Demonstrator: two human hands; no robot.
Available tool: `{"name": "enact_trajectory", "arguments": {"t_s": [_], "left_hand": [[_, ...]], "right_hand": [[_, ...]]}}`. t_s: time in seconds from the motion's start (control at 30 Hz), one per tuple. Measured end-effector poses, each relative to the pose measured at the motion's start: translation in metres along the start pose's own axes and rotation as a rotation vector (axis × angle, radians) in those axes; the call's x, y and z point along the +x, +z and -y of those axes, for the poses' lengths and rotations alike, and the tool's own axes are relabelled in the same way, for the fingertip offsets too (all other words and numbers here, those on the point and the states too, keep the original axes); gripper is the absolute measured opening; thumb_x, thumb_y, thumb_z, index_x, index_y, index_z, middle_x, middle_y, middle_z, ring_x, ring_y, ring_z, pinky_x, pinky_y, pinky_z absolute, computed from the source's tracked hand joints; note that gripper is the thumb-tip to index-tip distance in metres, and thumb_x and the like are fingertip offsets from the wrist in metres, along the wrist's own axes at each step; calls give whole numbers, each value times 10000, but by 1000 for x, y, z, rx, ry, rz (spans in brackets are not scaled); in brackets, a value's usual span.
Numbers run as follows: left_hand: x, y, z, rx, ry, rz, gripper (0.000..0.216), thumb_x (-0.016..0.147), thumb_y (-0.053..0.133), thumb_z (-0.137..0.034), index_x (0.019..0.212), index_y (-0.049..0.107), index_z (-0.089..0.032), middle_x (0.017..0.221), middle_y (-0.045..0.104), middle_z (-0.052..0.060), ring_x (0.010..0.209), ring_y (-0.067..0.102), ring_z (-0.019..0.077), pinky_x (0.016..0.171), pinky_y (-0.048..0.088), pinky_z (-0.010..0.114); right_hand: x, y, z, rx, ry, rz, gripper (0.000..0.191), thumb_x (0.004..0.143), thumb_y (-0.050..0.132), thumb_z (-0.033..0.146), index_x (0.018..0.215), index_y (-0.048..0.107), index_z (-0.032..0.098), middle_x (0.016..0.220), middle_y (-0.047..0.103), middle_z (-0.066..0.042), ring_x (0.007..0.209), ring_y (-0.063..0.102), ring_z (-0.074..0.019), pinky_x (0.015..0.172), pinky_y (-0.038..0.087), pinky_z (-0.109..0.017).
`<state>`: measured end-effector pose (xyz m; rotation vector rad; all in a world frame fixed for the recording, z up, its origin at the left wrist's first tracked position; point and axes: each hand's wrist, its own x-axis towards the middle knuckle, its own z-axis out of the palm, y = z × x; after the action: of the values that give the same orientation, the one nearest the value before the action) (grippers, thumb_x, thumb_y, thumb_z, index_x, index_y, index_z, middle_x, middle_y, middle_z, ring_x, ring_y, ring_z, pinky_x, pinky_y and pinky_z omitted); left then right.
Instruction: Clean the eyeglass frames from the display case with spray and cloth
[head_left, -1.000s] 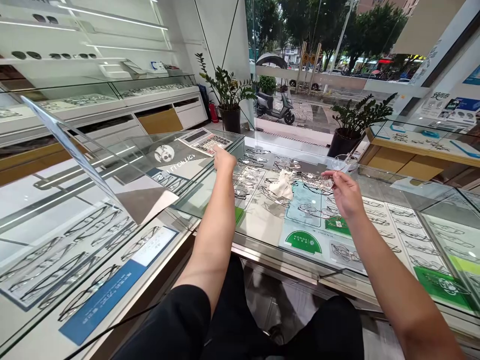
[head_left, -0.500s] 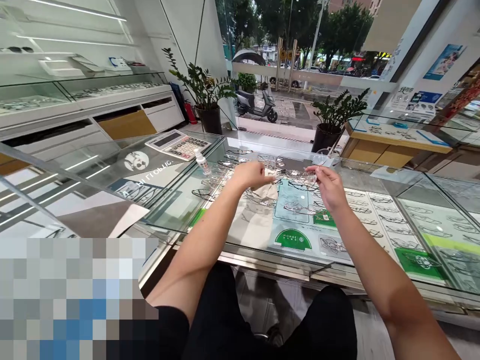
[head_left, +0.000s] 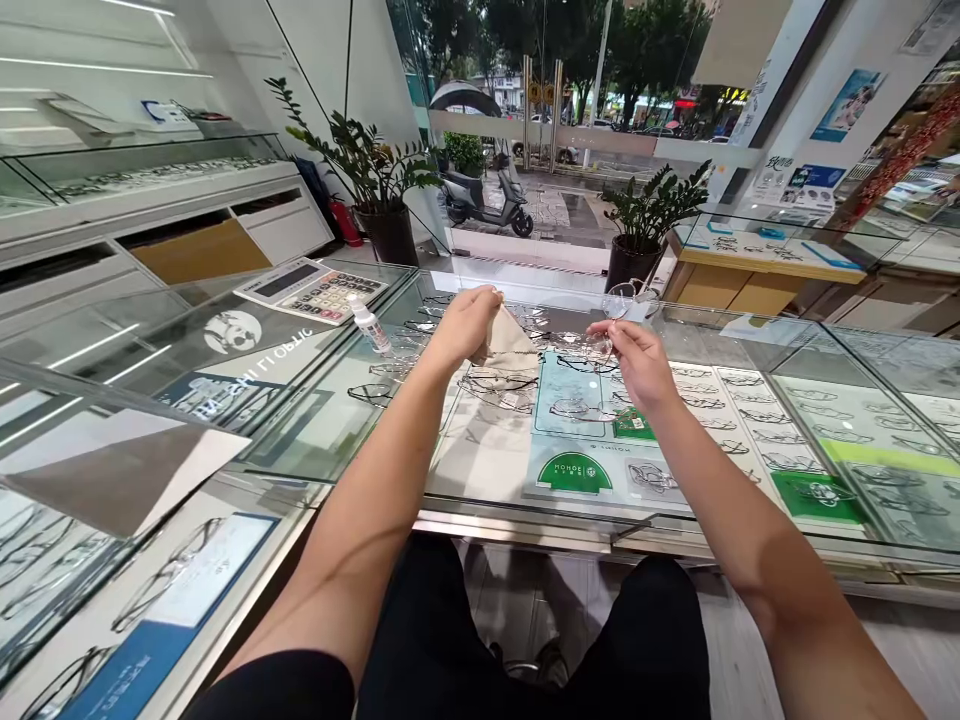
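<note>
My left hand (head_left: 471, 322) is closed on the edge of a beige cleaning cloth (head_left: 511, 334), which hangs down in a triangle over the counter. My right hand (head_left: 643, 365) pinches a pair of thin-rimmed eyeglasses (head_left: 624, 302), whose clear lenses stick up above the fingers. Under and between the hands, several eyeglass frames (head_left: 499, 385) lie on the glass counter. A small white spray bottle (head_left: 369, 325) stands left of my left hand.
The glass display counter (head_left: 480, 500) spans the front, with rows of frames inside. A calculator (head_left: 311, 290) lies at its left. Potted plants (head_left: 386, 235) stand behind it by the window. A second glass counter with frames (head_left: 180, 570) adjoins at left.
My left hand has risen slightly and now lifts the beige cloth off the counter. My right hand still holds the eyeglasses in nearly the same place. The view has shifted a little to the right.
</note>
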<state>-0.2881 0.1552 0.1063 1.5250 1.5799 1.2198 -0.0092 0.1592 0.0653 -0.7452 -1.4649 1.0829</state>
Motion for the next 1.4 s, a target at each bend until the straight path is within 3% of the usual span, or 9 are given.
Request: {"name": "enact_trajectory", "arguments": {"t_s": [0.2,0.37,0.47,0.6,0.8,0.97,1.13,1.3,1.4], "left_hand": [[-12,16,-12,-315,73,106,432,994,569,-644,958,603,-215,896,681,73,816,668,249,730,532,356],[-23,34,-13,-409,161,248,593,897,667,-808,978,586,-227,900,692,65,780,654,226,676,511,330],[-25,41,-12,-414,183,299,632,868,699,-846,932,538,-238,858,674,35,723,628,191,630,487,304],[-25,42,-11,-437,185,329,606,855,761,-791,886,512,-239,736,584,-18,562,529,128,501,396,263],[-23,35,-10,-462,100,331,445,823,845,-508,930,497,-253,628,491,-88,382,340,70,363,210,238],[-22,35,-10,-437,74,369,553,704,929,-414,1126,626,-224,772,676,-30,556,577,121,489,388,230],[-20,36,-5,-406,70,411,386,760,891,-479,905,665,-201,708,656,-17,597,571,131,568,412,249],[-26,39,-10,-370,186,424,350,798,848,-469,816,624,-200,700,640,-18,637,587,133,632,455,251],[-32,43,-13,-306,286,406,362,811,828,-486,801,612,-196,843,726,25,706,629,149,652,481,259]], "right_hand": [[-4,7,11,80,25,79,358,888,835,675,996,878,337,1181,836,-30,1247,708,-286,1165,520,-469],[-8,12,11,161,29,258,298,928,826,634,1040,899,367,1364,806,-9,1450,639,-290,1283,440,-483],[-9,12,6,120,34,253,318,926,822,648,1045,904,365,1348,814,-13,1445,637,-293,1293,422,-474],[-8,9,3,36,41,171,343,885,851,665,1010,910,351,1100,831,-22,1198,706,-282,1183,492,-452],[-6,6,11,52,-11,92,331,881,851,658,966,911,343,1046,780,-29,1118,674,-266,1122,514,-429],[-5,3,12,28,-32,87,361,876,842,679,955,902,332,1058,783,-40,1139,675,-282,1132,514,-454],[-3,1,9,15,-55,50,349,880,837,677,952,900,342,1026,768,-42,1111,669,-280,1103,523,-457],[-2,1,4,44,-52,10,318,907,829,640,1002,911,348,1087,785,-34,1142,673,-269,1096,514,-431],[-2,2,3,16,-59,-34,353,904,825,650,1051,911,341,1105,795,-36,1156,673,-274,1099,513,-433]]}}
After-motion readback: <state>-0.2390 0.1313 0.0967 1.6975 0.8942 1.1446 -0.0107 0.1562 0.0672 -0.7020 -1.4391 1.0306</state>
